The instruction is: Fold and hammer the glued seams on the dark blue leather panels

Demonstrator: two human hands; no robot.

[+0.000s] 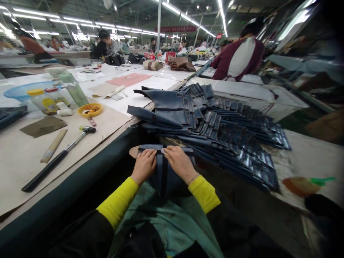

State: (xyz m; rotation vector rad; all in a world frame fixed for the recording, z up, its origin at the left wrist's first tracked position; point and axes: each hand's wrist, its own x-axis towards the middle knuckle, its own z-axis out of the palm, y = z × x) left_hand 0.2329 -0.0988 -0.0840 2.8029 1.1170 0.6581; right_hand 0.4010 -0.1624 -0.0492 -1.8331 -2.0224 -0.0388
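A dark blue leather piece [159,175] with black strips rests over my lap, against the table edge. My left hand [145,163] grips its upper edge with the fingers bent over the black strip. Close beside it, my right hand [180,161] is closed on the same edge, its fingertips pressed at the middle where the strips meet. A small pale spot shows at those fingertips; I cannot make out what it is. Just beyond my hands lies a large heap of similar blue leather pieces [172,102], overlapping in rows.
On the left table lie a hammer [64,154], a wooden stick [53,146] and a brown scrap [43,126]. Behind them are a yellow dish [90,110], jars [43,101] and a green bottle [72,87]. An orange container [301,186] stands right. A co-worker [239,57] sits ahead.
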